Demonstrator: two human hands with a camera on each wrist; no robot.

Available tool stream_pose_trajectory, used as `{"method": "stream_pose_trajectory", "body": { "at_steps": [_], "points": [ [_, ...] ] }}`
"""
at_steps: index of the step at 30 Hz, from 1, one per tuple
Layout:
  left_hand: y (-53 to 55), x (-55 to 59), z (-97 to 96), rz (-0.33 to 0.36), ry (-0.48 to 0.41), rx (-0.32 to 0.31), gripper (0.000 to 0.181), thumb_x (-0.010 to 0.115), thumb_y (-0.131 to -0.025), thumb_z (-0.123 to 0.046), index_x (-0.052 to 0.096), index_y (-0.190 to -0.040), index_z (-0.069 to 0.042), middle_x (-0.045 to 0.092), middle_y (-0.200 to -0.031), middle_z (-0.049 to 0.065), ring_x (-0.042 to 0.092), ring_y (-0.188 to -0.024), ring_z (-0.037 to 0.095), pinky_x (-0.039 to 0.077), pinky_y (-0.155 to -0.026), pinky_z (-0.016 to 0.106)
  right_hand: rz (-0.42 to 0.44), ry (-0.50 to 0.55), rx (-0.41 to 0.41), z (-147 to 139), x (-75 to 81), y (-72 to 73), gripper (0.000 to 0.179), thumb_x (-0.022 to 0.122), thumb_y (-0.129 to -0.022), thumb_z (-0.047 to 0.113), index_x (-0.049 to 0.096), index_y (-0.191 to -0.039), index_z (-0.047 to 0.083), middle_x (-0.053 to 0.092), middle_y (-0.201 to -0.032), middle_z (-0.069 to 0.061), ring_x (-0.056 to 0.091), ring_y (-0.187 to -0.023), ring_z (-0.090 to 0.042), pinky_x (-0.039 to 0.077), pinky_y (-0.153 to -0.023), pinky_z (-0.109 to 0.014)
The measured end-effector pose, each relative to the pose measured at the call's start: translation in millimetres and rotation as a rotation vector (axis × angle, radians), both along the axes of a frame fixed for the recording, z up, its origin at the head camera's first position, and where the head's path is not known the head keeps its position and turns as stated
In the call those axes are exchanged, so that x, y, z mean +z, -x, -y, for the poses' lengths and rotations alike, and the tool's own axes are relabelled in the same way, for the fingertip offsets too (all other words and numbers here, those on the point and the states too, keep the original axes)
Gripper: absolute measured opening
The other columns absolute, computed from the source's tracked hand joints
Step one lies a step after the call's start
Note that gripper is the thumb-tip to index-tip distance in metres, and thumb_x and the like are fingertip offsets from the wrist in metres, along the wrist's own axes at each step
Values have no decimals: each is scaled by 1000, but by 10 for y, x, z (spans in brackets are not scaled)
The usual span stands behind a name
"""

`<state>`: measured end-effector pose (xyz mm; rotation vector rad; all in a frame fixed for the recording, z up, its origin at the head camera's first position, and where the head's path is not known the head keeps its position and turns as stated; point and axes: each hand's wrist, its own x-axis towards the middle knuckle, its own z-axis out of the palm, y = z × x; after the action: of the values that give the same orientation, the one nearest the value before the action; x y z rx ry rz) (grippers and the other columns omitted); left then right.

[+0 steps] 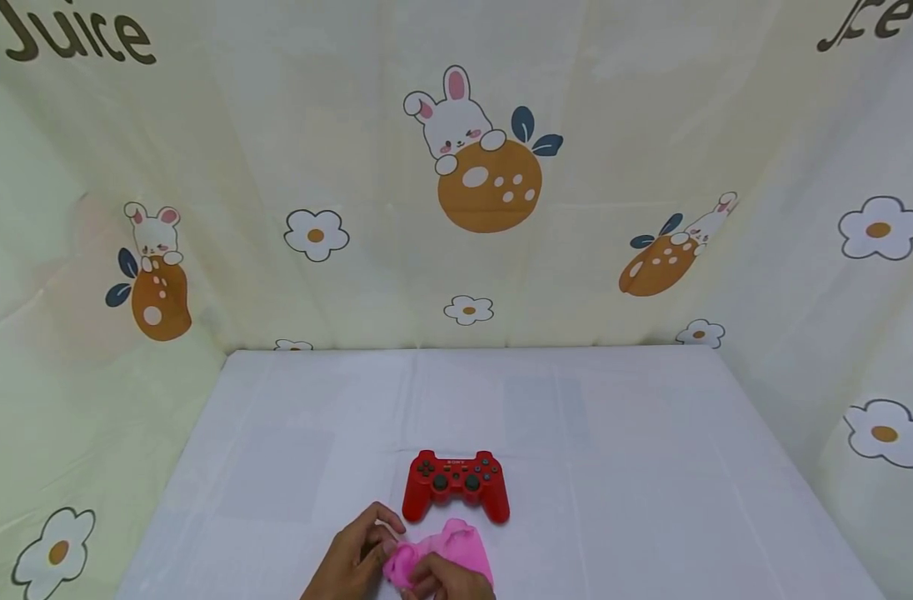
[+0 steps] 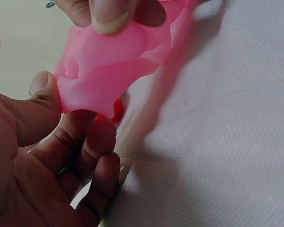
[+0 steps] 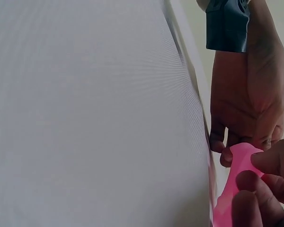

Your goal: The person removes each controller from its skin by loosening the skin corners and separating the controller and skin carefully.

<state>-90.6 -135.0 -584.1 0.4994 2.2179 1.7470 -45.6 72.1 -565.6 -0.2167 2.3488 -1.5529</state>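
A soft pink silicone controller cover (image 1: 467,547) is stretched between both hands close over the table, just in front of a red game controller (image 1: 456,477). My left hand (image 1: 354,557) pinches its left end between thumb and fingers. In the left wrist view, the thumb presses the thin edge of the cover (image 2: 92,92) while the other fingers curl beneath. My right hand (image 1: 451,577) pinches the cover's near side; in the right wrist view its fingers (image 3: 246,182) hold the pink material. The controller lies face up, its grips pointing towards me.
White cloth covers the table (image 1: 621,467). A cream curtain (image 1: 366,150) printed with rabbits, oranges and flowers hangs behind the table and along both sides. A dark band (image 3: 227,28) sits on the left wrist.
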Motion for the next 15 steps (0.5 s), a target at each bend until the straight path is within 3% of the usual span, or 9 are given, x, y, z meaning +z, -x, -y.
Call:
{"method": "stream_pose_trajectory", "body": {
  "at_steps": [5, 8, 12, 15],
  "points": [
    [-6, -12, -12, -17, -29, 16, 12, 58, -108, -13, 56, -117, -4, 64, -73, 16, 55, -69, -2, 49, -68, 19, -112, -2, 9, -26, -20, -11, 12, 81, -93, 21, 73, -96, 14, 72, -80, 16, 51, -63, 7, 49, -59, -17],
    [-7, -13, -25, -8, -24, 30, 13, 58, -108, -14, 56, -116, -4, 65, -74, 15, 56, -70, -1, 49, -68, 19, -121, -22, -9, -36, -31, -18, 13, 82, -92, 22, 73, -95, 15, 67, -77, 18, 51, -64, 7, 49, -60, -17],
    [-13, -17, -44, -8, 3, 60, 12, 61, -107, -14, 58, -115, -6, 64, -75, 11, 55, -70, 0, 49, -67, 19, -75, -38, -21, -53, -55, -12, 15, 83, -92, 26, 71, -94, 18, 61, -75, 19, 50, -63, 6, 48, -60, -17],
    [-19, -33, -54, -49, 48, 102, 7, 62, -105, -9, 60, -112, -10, 64, -80, 3, 57, -72, 1, 50, -68, 20, -18, -12, 8, -92, -76, 9, 16, 83, -92, 25, 70, -94, 16, 61, -75, 18, 51, -63, 5, 47, -61, -17]
  ]
}}
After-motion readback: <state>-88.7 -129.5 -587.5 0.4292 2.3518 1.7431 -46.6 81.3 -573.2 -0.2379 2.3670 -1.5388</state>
